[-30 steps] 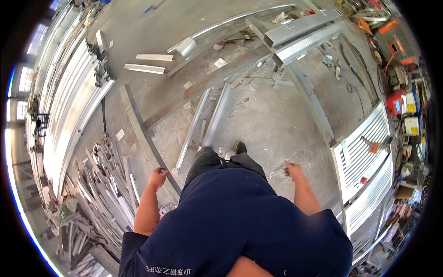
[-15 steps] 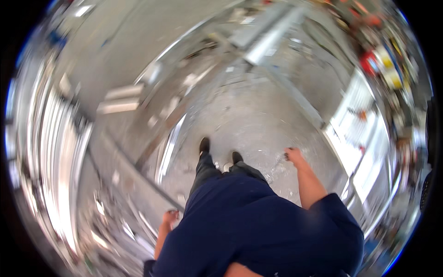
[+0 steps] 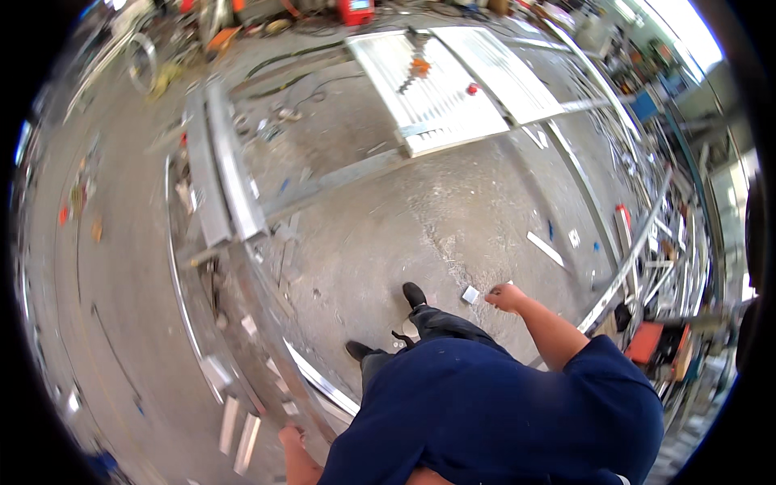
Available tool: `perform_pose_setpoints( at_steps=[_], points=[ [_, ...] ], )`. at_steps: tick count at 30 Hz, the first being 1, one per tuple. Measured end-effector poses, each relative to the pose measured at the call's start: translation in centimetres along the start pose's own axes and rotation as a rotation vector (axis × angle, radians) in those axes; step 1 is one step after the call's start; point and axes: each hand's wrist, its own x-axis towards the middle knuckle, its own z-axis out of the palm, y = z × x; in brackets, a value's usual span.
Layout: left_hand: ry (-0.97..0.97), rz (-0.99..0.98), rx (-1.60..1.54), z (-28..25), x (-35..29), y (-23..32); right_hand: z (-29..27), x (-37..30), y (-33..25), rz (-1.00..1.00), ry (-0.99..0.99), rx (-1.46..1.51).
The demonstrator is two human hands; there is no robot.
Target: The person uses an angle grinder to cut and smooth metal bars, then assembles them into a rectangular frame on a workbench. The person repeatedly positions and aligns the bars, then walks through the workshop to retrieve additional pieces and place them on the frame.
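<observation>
My right hand hangs out to the right of my body above the floor, its fingers curled closed. Whatever it holds, if anything, is too small to make out. A small pale square piece shows just left of those fingers; I cannot tell that they touch. At the lower left, my left hand is low beside my body, near a rusty brown beam, with its fingers mostly hidden. Ahead, two white ridged panels rest on a metal frame. On the left panel lie an orange and dark tool and a small red object.
Two grey metal channels lie to the left ahead. Long bright strips and short pale blocks are near my left side. A red machine stands at the back. Metal lengths and a red box crowd the right.
My view has swung right, and the white panels now lie ahead instead of at the right edge. My feet have changed position in a step. Both hands remain low at my sides.
</observation>
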Motion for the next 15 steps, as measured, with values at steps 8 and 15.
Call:
perform_pose_setpoints(
  at_steps=[8, 15],
  points=[
    [-0.260, 0.558, 0.308, 21.9, -9.6, 23.2, 6.6, -3.3, 22.9, 0.606, -0.007, 0.669],
    [-0.424, 1.103, 1.251, 45.5, -27.9, 28.2, 6.7, -4.0, 29.2, 0.764, 0.088, 1.129]
  ],
)
